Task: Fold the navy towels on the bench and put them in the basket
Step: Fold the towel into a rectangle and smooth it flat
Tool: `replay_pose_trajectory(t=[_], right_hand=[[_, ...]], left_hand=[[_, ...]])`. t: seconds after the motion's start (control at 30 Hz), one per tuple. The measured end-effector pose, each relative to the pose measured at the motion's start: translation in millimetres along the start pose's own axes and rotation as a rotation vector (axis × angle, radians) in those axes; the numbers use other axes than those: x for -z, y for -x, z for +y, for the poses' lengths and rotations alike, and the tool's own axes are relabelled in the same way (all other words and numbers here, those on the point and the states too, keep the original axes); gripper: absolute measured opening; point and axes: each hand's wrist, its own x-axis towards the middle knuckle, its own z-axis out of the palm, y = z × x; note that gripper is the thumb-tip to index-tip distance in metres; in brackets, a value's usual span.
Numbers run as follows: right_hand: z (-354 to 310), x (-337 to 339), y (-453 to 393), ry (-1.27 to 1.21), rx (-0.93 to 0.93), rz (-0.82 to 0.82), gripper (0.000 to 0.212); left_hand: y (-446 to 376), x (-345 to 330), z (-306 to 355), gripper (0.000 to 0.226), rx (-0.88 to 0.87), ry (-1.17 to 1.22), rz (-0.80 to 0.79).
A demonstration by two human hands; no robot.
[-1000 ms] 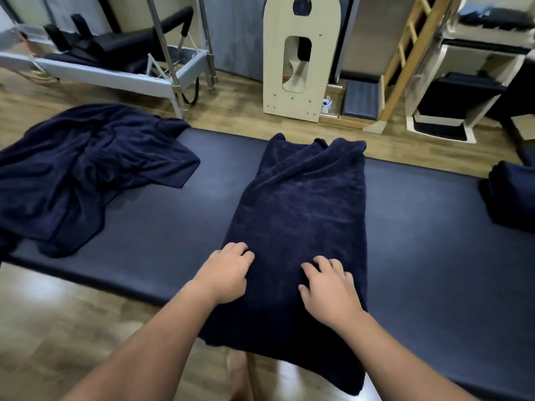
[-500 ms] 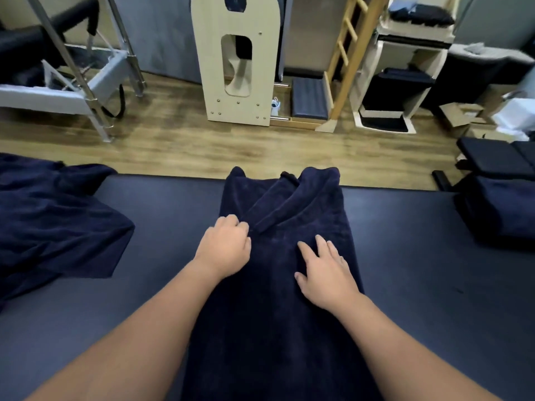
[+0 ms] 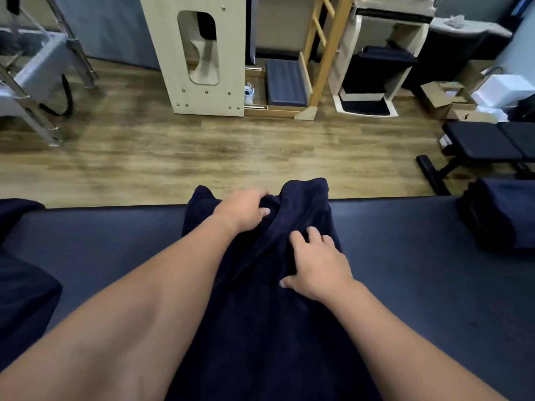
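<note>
Wood-plank flooring and studio gear fill the top of the frame, and a dark padded bench runs across the middle. A navy towel, already narrowed into a long strip, lies across the bench from the bottom edge of the frame to the far edge, where its end bunches up. The left hand sits at that far end with its fingers curled into the cloth, gripping a ridge of it. The right hand lies just below and to the right, fingers spread and pressing flat on the towel.

This looks like the folding step: the far end is gathered, and the next move probably calls for lifting it and bringing it toward the bottom of the frame, while the right hand pins the strip so it does not slide.

More navy cloth waits at the left edge, seemingly unfolded. A dark bundle rests at the right edge; whether it is the basket or folded towels I cannot tell. Nothing lies between the hands and the fold.
</note>
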Motion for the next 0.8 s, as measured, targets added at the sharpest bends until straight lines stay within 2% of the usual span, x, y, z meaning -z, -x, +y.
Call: replay_pose_trajectory(t=[0.1, 0.23, 0.3, 0.4, 0.5, 0.57, 0.63, 0.7, 0.73, 0.8], right_hand=[[2, 0, -1, 0.003, 0.003, -0.011, 0.079], [10, 6, -5, -0.01, 0.006, -0.023, 0.08], [15, 12, -10, -0.038, -0.007, -0.023, 0.076], [16, 17, -23, -0.033, -0.038, 0.044, 0.061], [11, 19, -41, -0.058, -0.015, 0.154, 0.043], [8, 24, -59, -0.095, 0.015, 0.207, 0.032], [7, 31, -83, -0.113, 0.028, 0.264, 0.027], [6, 41, -109, -0.121, 0.02, 0.278, 0.031], [8, 45, -122, -0.117, 0.018, 0.255, 0.036], [11, 54, -143, -0.081, 0.017, 0.168, 0.048]], left_hand=[[-18, 4, -4, 0.016, 0.059, 0.076, 0.039], [-31, 46, -29, 0.019, 0.217, 0.432, 0.421], [-31, 69, -47, 0.02, 0.326, 0.578, 0.497], [-30, 79, -62, 0.033, 0.425, 0.684, 0.408], [-20, 70, -62, 0.023, 0.452, 0.749, 0.211], [-16, 66, -67, 0.037, 0.395, 0.588, 0.087], [-16, 63, -73, 0.037, 0.351, 0.422, 0.058], [-19, 61, -76, 0.012, 0.35, 0.372, 0.074], [-20, 61, -78, 0.011, 0.353, 0.363, 0.077], [-22, 60, -80, 0.028, 0.333, 0.383, 0.061]])
